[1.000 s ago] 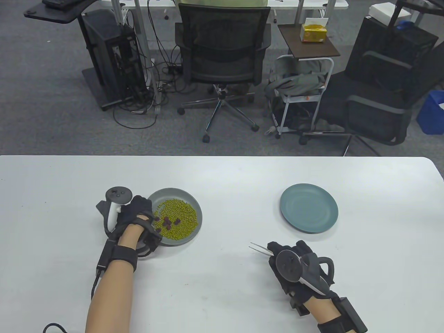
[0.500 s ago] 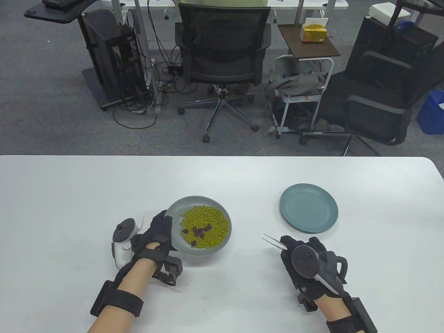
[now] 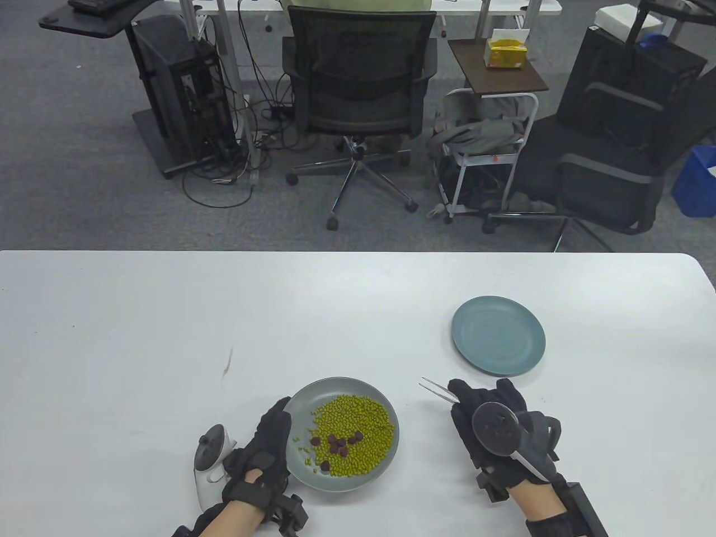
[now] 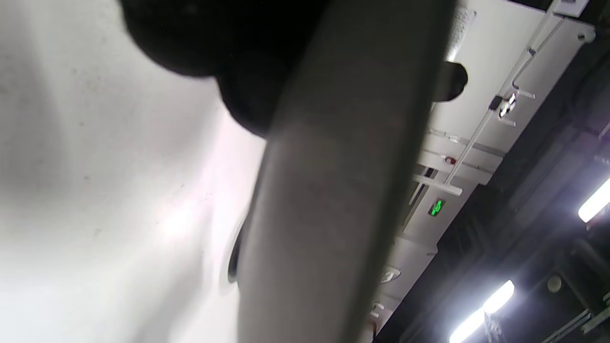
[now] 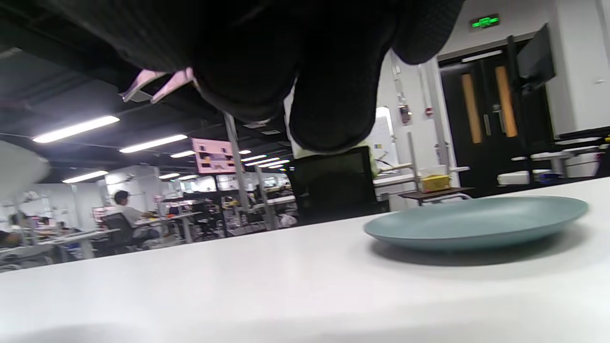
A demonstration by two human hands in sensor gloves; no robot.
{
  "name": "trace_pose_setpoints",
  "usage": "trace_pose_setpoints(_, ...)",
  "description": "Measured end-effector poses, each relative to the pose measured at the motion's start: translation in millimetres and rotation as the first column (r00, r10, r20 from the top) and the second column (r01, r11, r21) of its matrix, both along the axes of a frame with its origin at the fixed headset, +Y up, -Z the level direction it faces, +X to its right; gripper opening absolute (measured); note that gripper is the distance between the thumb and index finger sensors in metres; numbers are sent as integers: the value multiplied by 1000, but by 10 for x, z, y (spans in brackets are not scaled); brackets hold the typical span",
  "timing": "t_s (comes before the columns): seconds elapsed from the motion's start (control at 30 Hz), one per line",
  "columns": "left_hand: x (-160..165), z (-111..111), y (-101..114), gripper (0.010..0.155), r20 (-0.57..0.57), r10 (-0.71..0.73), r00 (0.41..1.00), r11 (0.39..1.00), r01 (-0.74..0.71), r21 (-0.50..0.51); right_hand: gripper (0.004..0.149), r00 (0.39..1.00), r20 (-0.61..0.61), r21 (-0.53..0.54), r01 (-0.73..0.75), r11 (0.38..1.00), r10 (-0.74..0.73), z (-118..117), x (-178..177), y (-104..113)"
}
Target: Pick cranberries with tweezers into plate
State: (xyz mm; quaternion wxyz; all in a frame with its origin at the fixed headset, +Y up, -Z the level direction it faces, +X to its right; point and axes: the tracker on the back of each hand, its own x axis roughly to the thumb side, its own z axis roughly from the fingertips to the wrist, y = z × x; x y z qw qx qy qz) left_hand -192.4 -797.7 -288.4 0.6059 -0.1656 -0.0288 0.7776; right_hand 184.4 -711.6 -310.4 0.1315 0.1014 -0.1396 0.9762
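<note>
dragged toward the person and rightward, the grey plate (image 3: 386, 414) of green beans (image 3: 358, 430) now sits near the worktop's (image 3: 112, 335) front edge, the left hand (image 3: 263, 453) gripping its left rim. the cranberries (image 3: 335, 442) lie in a dark cluster among the beans, none lifted yet. that brings them within closer reach of the tweezers (image 3: 439, 390), whose tips stand apart and empty, pointing left, just beside the plate; the right hand (image 3: 492, 430) is closed around their handle and has barely shifted. the empty teal plate (image 3: 498, 335) sits unmoved farther back on the right. readable writing: only a green exit sign (image 5: 483, 21) in the right wrist view, too small to read.
</note>
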Motion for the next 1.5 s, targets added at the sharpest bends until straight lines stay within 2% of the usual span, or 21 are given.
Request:
trace_pose_setpoints(0.17,40,30,-18,62,-1,34,999,999,-34,8,50,993,-102,120,-47,992,59,226,-253,114)
trace_pose_setpoints(0.23,52,40,-19,62,-3,34,999,999,-34,26,50,988,-127,147,-66,987,85,310,-353,133)
trace_pose_setpoints(0.3,68,66,-26,62,-55,4,998,998,-1,60,50,977,-157,170,-115,979,142,397,-471,135)
trace_pose_setpoints(0.37,86,81,-40,62,-40,14,999,998,-12,56,50,969,-174,199,-141,970,176,453,-542,129)
trace_pose_setpoints(0.6,123,96,-96,63,-31,-14,999,999,15,48,51,950,-188,175,-219,960,251,495,-649,71)
trace_pose_setpoints(0.7,147,107,-119,63,-29,-26,999,998,28,51,51,950,-196,137,-217,966,242,470,-658,28)
trace_pose_setpoints(1.0,163,119,-137,63,-30,-40,999,998,41,49,52,948,-178,135,-242,961,264,461,-715,-45)
trace_pose_setpoints(1.5,174,120,-159,63,-22,-39,999,998,40,43,48,964,-181,128,-172,977,194,426,-663,-45)
